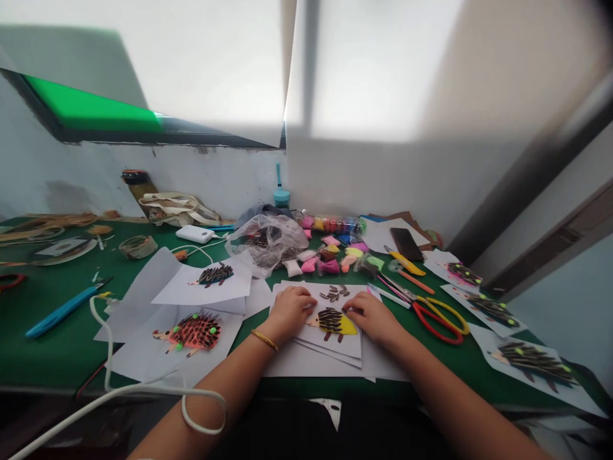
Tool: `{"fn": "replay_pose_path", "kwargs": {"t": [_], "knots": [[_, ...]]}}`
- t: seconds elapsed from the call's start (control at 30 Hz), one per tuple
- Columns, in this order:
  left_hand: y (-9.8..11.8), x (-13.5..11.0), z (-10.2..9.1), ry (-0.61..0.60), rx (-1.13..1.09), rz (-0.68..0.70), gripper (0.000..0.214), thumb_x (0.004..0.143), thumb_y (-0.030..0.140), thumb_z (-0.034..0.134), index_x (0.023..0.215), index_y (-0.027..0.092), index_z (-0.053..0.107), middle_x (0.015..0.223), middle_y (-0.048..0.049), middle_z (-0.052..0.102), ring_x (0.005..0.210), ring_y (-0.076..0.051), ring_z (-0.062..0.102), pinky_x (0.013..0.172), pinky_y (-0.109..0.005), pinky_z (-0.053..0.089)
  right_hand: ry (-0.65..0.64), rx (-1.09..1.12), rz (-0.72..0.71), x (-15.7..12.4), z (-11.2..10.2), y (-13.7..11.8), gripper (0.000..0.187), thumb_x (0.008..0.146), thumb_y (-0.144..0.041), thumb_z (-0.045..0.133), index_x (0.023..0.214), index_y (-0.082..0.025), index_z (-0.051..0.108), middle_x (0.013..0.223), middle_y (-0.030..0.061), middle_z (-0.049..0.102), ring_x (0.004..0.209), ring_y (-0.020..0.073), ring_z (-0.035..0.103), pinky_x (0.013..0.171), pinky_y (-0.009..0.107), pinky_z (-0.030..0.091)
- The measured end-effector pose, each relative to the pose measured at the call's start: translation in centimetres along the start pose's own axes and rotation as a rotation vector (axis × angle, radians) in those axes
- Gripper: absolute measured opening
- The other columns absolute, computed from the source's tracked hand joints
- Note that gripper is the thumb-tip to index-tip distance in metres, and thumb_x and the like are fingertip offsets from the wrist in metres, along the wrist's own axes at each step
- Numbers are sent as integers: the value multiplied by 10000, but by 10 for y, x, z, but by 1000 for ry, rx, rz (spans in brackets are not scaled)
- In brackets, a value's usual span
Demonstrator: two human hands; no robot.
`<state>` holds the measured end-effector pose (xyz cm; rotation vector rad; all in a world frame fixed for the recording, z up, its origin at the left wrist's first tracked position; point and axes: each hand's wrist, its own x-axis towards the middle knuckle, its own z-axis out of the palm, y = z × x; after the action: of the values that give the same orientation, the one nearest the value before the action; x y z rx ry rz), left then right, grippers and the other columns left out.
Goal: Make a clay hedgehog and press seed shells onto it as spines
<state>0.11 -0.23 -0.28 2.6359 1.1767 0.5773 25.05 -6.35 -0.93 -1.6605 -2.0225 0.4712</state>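
A sheet of paper (352, 351) lies in front of me with a clay hedgehog (348, 324) on it. Its body is yellow, its face is pale, and dark striped sunflower seeds cover the left part of its back. Above it is a small loose pile of sunflower seeds (334, 293). My left hand (292, 312) rests on the paper by the hedgehog's face, fingers bent loosely with nothing seen in them. At the upper right of the hedgehog, my right hand (371, 314) pinches a small dark thing, seemingly a sunflower seed, largely hidden by the fingertips.
Finished hedgehog pictures lie left (196, 332) and right (536, 364). Scissors (438, 319), a yellow cutter (407, 263) and a phone (406, 244) are on the right. Clay packets (328, 263) and a plastic bag (268, 243) stand behind. A white cable (109, 345) loops over my left forearm.
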Motion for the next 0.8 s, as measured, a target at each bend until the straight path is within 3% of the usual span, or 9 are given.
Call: {"fn": "replay_pose_path", "kwargs": {"t": [0.27,0.47,0.6,0.8], "knots": [[-2,-2,3,14,-29,1,198,862,265,628,1011,307,753,1107,-29,679,1052,-219,575,940,-355,421,93,-210,38,11,-8,-8,243,883,-193,542,1022,-242,734,1003,69,640,998,217,570,871,325,414],[-3,-2,3,20,-55,6,188,851,266,643,995,303,759,1102,-25,683,1045,-222,578,940,-356,417,-124,-160,-103,45,-8,-22,160,830,-221,639,902,-278,770,940,29,649,913,181,605,793,269,439],[-3,-1,2,7,-65,-11,182,850,262,641,981,303,761,1105,-20,682,1044,-222,579,953,-360,411,-206,-182,-121,65,-5,-29,107,755,-246,712,835,-270,779,896,21,648,823,161,609,712,238,432],[-2,-1,1,4,-74,-21,183,846,260,647,981,306,762,1112,-21,679,1057,-221,575,966,-358,407,-273,-264,-123,73,-5,-36,59,678,-238,756,725,-272,768,831,22,679,809,183,611,648,238,395]]}}
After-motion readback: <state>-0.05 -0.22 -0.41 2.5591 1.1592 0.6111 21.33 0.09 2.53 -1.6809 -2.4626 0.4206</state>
